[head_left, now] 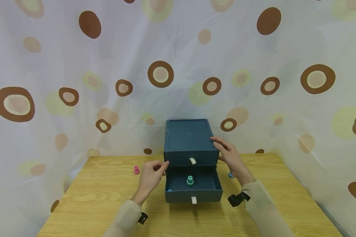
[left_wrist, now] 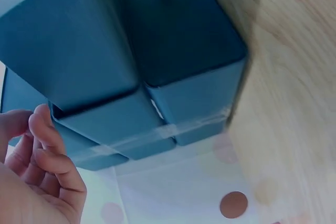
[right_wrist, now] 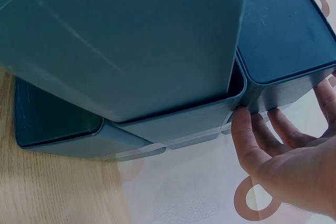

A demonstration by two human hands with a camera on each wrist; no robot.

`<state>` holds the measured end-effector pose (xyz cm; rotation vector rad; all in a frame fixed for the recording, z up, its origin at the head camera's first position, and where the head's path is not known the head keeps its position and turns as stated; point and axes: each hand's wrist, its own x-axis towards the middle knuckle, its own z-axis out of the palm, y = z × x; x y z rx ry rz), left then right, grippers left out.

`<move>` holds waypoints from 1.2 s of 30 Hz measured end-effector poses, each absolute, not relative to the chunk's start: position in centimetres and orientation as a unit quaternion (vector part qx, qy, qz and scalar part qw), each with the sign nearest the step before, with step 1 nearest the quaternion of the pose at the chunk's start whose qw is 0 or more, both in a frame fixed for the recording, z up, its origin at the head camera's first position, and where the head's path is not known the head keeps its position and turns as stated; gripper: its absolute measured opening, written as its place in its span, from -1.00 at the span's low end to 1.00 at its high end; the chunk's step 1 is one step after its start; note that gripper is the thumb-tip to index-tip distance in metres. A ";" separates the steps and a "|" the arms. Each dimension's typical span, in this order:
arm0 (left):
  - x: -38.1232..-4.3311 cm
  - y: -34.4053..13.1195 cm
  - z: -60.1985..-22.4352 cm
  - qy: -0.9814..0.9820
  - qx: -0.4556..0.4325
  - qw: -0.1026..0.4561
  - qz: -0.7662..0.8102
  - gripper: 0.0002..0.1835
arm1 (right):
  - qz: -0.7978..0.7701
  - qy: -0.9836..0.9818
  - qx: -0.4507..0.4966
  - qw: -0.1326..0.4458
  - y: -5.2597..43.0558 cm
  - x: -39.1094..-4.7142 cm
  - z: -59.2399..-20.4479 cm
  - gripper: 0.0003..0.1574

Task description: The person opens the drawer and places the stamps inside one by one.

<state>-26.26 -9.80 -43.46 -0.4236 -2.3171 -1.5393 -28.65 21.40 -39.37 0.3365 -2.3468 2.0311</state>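
The left hand (head_left: 149, 177) has its fingers loosely bent and holds nothing, thumb and forefinger close together by the cabinet's left front edge; whether they touch it I cannot tell; the right hand (head_left: 232, 161) has its fingers apart, tips at the cabinet's right side; between the hands stands the blue drawer cabinet (head_left: 188, 135), its middle drawer (head_left: 181, 196) pulled out toward the near side; in that drawer a green piece (head_left: 190, 181) stands upright, with a blue bit (head_left: 169, 190) at the near left corner; farther out, a pink piece (head_left: 136, 170) stands left on the wooden table (head_left: 106, 197).
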 end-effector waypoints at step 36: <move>-27.6 -16.7 -47.0 -0.808 -0.055 0.138 -0.571 -0.73 | 0.649 -0.753 0.105 0.012 21.6 -28.7 -39.6 -0.32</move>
